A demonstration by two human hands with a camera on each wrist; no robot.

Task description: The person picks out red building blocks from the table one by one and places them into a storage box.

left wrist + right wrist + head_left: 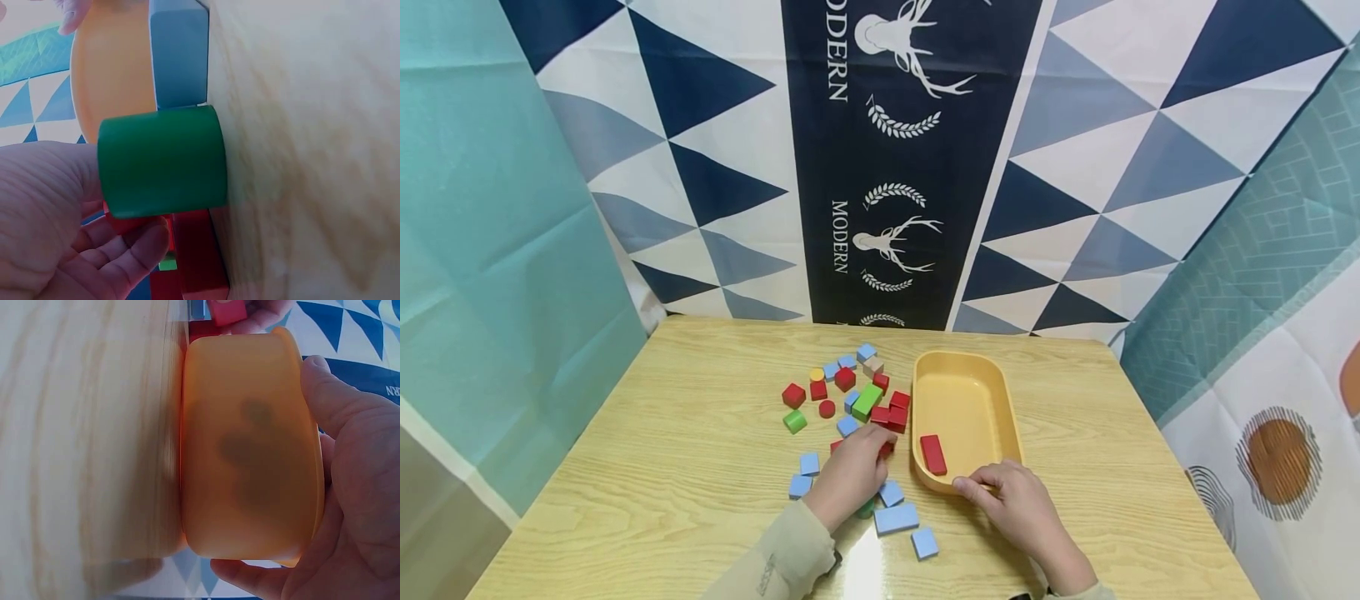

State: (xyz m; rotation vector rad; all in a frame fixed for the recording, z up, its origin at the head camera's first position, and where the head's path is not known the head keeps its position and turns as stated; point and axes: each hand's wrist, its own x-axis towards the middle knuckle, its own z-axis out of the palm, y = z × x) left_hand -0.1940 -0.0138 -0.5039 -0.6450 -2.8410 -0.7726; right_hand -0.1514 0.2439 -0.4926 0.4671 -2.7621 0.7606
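My left hand (pixel 848 473) reaches into the scattered toy blocks and pinches a small red block (pixel 227 311) between thumb and fingers. A green cylinder (pixel 162 164) stands on the table right beside that hand, large in the left wrist view. To the right sits a yellow plastic bin (pixel 981 400) with one red rectangular block (pixel 933 455) lying inside, near its left wall. At the bin's near rim, my right hand (pixel 1021 510) grips the edge with thumb and fingers. Red blocks (pixel 897 418) lie just beyond the left hand, against the bin's left side.
A long blue block (pixel 897 519) and a blue square block (pixel 925 543) lie before the bin. Farther back are a green block (pixel 867 402), a green cylinder (pixel 794 422) and a yellow disc (pixel 817 375). Patterned cloth (pixel 715 167) hangs behind the wooden table (pixel 647 450).
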